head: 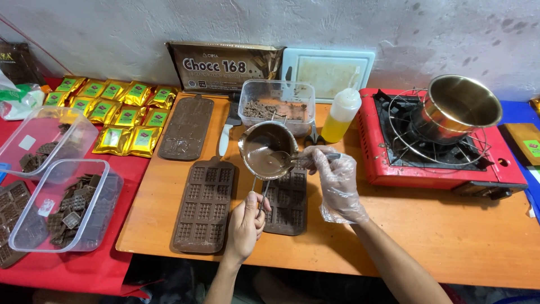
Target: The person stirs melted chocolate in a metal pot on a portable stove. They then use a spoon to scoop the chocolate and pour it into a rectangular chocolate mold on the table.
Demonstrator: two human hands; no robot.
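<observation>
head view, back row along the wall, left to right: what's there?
Gold packets → brown chocolate box → clear tub of chocolate bits → white cutting board → yellow squeeze bottle → red gas stove with steel pot on it.

I am counting three brown moulds [203, 205] lying on the surface [427, 236], three clear tubs [66, 204], about thirteen gold packets [115, 139], one squeeze bottle [341, 115], one red stove [439, 141], and two metal pots [269, 147].
</observation>
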